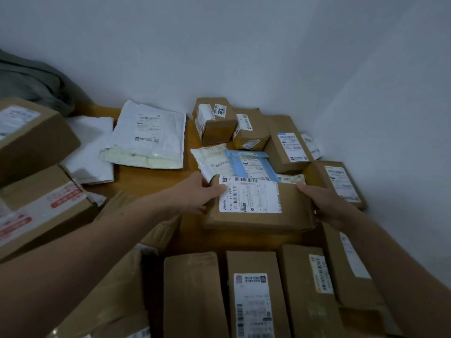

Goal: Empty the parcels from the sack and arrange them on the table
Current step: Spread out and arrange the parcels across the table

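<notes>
Parcel (261, 206): brown cardboard, white barcode label, gripped by both hands.

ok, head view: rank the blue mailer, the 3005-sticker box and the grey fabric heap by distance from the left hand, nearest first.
From the left hand, gripping the labelled box:
1. blue mailer, just beyond, to its right.
2. 3005-sticker box, farther back by the wall.
3. grey fabric heap, far back left.

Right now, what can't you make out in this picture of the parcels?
Head view:
- Held box label: print too small.
- Right hand grip: fingers hidden behind the box.
- Grey cloth: cut by left edge; sack or not, unclear.
- Front boxes: cut off by bottom edge.
</notes>
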